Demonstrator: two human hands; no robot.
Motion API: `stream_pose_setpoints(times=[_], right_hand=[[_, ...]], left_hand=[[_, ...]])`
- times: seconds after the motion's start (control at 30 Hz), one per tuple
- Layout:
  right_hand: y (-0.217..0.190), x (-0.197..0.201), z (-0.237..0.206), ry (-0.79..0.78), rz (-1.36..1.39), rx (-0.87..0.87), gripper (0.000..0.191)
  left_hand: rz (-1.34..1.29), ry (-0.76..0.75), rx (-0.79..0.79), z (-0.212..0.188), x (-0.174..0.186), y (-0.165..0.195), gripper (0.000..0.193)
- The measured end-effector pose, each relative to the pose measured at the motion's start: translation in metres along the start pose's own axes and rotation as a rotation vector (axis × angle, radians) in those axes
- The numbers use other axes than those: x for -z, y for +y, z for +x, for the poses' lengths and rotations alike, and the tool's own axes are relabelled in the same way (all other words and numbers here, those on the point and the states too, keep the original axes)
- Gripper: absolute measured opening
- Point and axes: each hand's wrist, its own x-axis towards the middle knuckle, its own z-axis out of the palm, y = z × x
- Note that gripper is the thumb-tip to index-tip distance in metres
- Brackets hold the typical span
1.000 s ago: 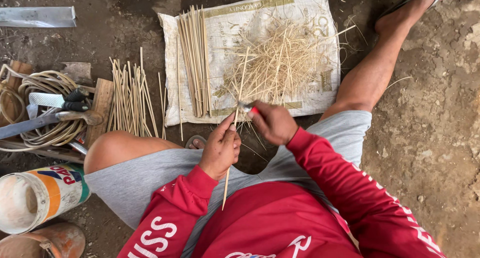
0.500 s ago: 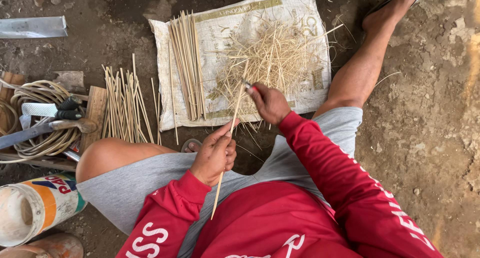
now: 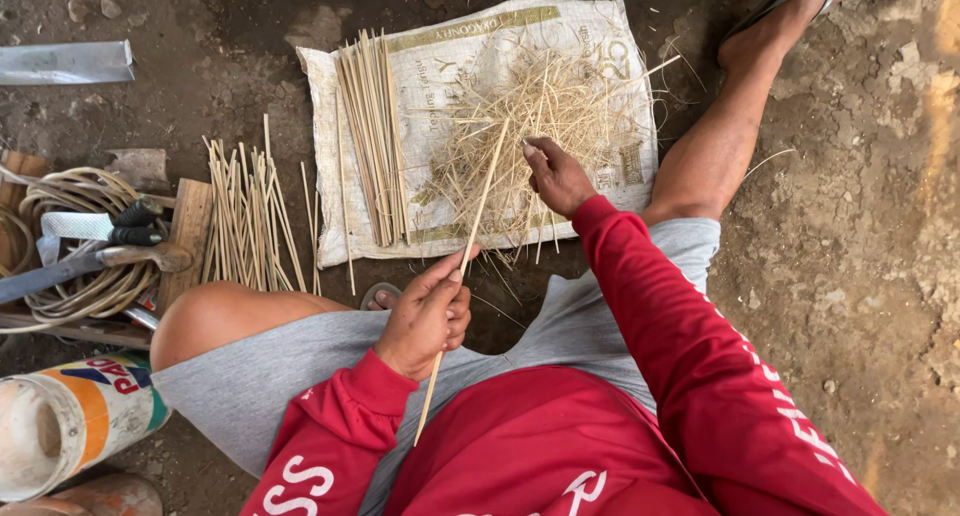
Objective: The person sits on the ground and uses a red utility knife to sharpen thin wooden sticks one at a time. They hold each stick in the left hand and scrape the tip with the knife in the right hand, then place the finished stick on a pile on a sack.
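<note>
My left hand [image 3: 425,316] grips a long thin bamboo stick [image 3: 485,191] near its lower end, above my lap. The stick slants up over a white woven sack [image 3: 440,56] spread on the dirt. My right hand [image 3: 558,179] is stretched out just right of the stick's upper part, over a pile of pale bamboo shavings [image 3: 560,106]. Its fingers are curled around a small knife that barely shows. A neat bundle of trimmed sticks [image 3: 372,136] lies on the left side of the sack.
More rough sticks [image 3: 245,216] lie on the ground left of the sack, beside a wooden block [image 3: 190,236]. Further left are a coil of rope [image 3: 70,191], a long-handled tool [image 3: 100,256] and a tipped paint can [image 3: 70,426]. My sandalled foot [image 3: 790,6] rests at the top right.
My right hand has slid up along the stick, away from my left hand, and now reaches over the shavings. The left hand has kept its hold on the stick.
</note>
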Motion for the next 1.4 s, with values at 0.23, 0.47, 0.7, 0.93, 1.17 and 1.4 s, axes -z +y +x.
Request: stream_pose_setpoints(times=[0.23, 0.47, 0.7, 0.93, 1.17, 1.4], right_hand=[[0.015, -0.020, -0.015, -0.063, 0.339, 0.052, 0.055], [0.032, -0.037, -0.026, -0.112, 0.360, -0.054, 0.057], [0.046, -0.054, -0.047, -0.145, 0.258, -0.138, 0.055], [0.055, -0.064, -0.057, -0.192, 0.296, -0.173, 0.055], [0.063, -0.065, -0.057, -0.184, 0.280, -0.211, 0.057], [0.053, -0.064, -0.062, -0.181, 0.219, -0.189, 0.063]], left_hand=[[0.009, -0.003, -0.080, 0.004, 0.002, 0.003, 0.034], [0.126, 0.126, -0.200, -0.027, 0.002, 0.048, 0.024], [0.701, 0.448, -0.733, -0.099, 0.066, 0.137, 0.021], [0.725, 0.903, -0.671, -0.095, 0.193, 0.156, 0.016], [1.182, 1.176, -0.479, -0.069, 0.307, 0.082, 0.052], [1.136, 0.772, -0.439, -0.062, 0.277, 0.129, 0.045]])
